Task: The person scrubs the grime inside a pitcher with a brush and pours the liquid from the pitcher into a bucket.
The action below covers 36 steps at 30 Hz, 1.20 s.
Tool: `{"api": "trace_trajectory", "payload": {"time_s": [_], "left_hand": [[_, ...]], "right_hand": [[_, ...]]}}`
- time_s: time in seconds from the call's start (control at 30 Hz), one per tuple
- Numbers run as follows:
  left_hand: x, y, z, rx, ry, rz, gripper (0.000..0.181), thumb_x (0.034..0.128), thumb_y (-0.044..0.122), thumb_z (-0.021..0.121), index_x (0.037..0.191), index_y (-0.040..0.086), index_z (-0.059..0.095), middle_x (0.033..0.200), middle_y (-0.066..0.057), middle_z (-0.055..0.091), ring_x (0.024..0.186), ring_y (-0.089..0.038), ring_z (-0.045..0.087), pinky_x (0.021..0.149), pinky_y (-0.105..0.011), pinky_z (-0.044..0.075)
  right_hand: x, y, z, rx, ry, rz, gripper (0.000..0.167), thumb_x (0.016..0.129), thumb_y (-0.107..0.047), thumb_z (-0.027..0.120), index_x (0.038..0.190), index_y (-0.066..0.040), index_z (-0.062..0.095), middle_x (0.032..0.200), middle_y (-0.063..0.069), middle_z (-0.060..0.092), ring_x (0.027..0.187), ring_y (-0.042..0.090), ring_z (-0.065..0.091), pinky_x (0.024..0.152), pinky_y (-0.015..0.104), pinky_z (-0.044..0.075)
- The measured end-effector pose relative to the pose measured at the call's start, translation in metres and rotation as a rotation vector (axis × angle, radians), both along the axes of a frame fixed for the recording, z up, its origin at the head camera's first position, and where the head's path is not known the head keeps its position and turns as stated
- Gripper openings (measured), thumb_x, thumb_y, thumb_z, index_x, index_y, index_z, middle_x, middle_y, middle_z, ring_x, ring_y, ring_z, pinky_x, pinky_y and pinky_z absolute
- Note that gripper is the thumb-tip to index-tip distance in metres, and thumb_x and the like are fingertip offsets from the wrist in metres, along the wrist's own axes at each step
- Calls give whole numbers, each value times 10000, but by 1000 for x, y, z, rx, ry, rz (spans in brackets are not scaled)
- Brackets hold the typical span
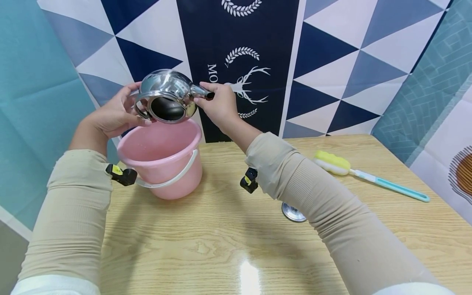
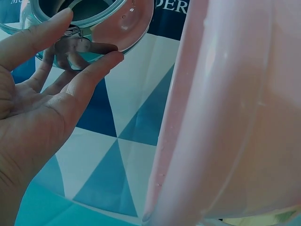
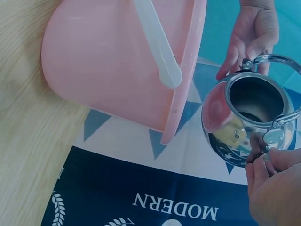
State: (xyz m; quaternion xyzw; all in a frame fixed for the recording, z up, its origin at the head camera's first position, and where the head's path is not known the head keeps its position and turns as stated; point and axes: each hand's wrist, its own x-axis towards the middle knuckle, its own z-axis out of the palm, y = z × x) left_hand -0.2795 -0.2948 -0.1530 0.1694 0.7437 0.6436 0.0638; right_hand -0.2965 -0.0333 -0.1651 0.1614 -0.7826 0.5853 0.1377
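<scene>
A shiny steel kettle (image 1: 167, 82) is held tilted above a pink bucket (image 1: 180, 180), its uncovered mouth turned toward me. My left hand (image 1: 119, 108) grips the side of the body away from the spout, near the handle's hinge; the thumb lies by the rim in the left wrist view. My right hand (image 1: 220, 104) pinches the spout between thumb and fingers. Both hands and the kettle's dark hollow inside show in the right wrist view. Water drops cling to the bucket's inner wall (image 2: 162, 174). No stream of water is visible.
A round metal lid (image 1: 293, 214) lies on the wooden table (image 1: 206, 246), partly hidden by my right sleeve. Further right rests a sponge brush (image 1: 333, 162) with a yellow and white head and a blue-white handle. A patterned cloth (image 1: 332, 61) hangs behind the table.
</scene>
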Motion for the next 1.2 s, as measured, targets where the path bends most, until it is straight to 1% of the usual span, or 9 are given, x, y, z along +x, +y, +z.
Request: {"api": "trace_trajectory", "payload": {"time_s": [0.07, 0.17, 0.33, 0.5, 0.8, 0.97, 1.2], "left_hand": [[0, 0, 0, -25, -1, 2, 1062, 736, -292, 625, 1524, 250, 164, 1518, -111, 222, 1331, -319, 350, 806, -242, 563], [-1, 1, 0, -41, 2, 6, 1083, 739, -281, 638, 1540, 255, 145, 1557, -83, 180, 1394, -339, 260, 807, -226, 557], [0, 2, 1, -27, 15, 11, 1103, 734, -286, 639, 1548, 253, 125, 1595, -36, 130, 1439, -334, 184, 806, -234, 560], [0, 4, 2, 1, 40, 22, 1103, 724, -300, 635, 1544, 245, 135, 1594, -45, 132, 1436, -327, 177, 797, -239, 565], [1, 6, 3, 30, 56, 44, 1092, 709, -327, 621, 1528, 246, 181, 1579, -49, 145, 1423, -331, 194, 788, -257, 571], [1, 5, 3, 46, 62, 40, 1096, 703, -347, 598, 1532, 235, 179, 1565, -58, 157, 1420, -327, 201, 782, -255, 574], [2, 5, 3, 43, 74, 47, 1075, 718, -359, 557, 1531, 230, 173, 1566, -60, 161, 1397, -330, 221, 779, -251, 574]], "right_hand": [[0, 0, 0, 10, 14, -8, 440, 866, -61, 742, 1292, -55, 629, 1296, 81, 615, 981, 101, 613, 783, 156, 521], [0, 0, 0, 10, 31, -11, 440, 861, -51, 745, 1286, -57, 634, 1291, 83, 620, 980, 102, 620, 788, 154, 522], [2, -1, 1, -9, 71, -5, 431, 851, -21, 745, 1268, -35, 640, 1267, 98, 637, 1025, 108, 625, 796, 147, 523], [3, -1, 2, -22, 103, -7, 420, 848, -1, 739, 1256, -28, 648, 1236, 107, 655, 996, 119, 637, 791, 151, 528], [4, -2, 3, -43, 102, -2, 421, 854, 7, 729, 1264, -31, 641, 1239, 97, 655, 1045, 112, 627, 804, 145, 524], [4, -2, 3, -40, 105, -7, 421, 853, 6, 731, 1264, -32, 642, 1233, 99, 656, 1035, 113, 628, 802, 145, 524], [5, -2, 4, -13, 127, -8, 420, 861, -1, 724, 1271, -39, 640, 1230, 105, 656, 1045, 116, 628, 795, 146, 527]]}}
